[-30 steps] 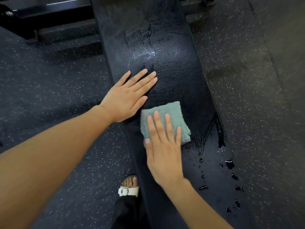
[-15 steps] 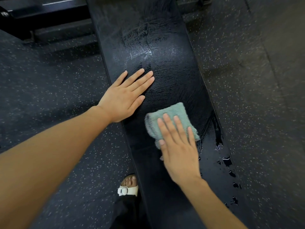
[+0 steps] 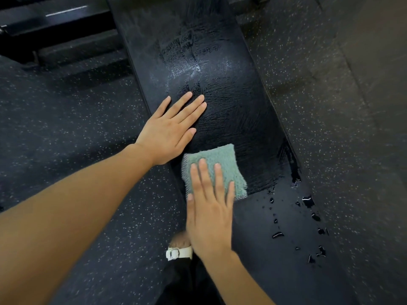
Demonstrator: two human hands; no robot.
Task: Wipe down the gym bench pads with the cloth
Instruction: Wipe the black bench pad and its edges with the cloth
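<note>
A long black bench pad (image 3: 231,102) runs from the top centre down to the lower right, streaked with wet wipe marks in its middle. A folded green cloth (image 3: 220,159) lies on the pad near its left edge. My right hand (image 3: 209,214) presses flat on the cloth with straight fingers. My left hand (image 3: 169,130) rests flat on the pad's left edge, just above and left of the cloth. Water droplets (image 3: 308,203) sit on the pad's nearer part, right of my right hand.
Dark speckled rubber floor (image 3: 77,139) lies on both sides of the bench. A black metal frame (image 3: 57,16) crosses the top left. My foot in a white sandal (image 3: 178,252) stands beside the bench's left edge, below my right hand.
My right hand slid the cloth to the right across the pad and then back to the left edge. My left hand stayed in place.
</note>
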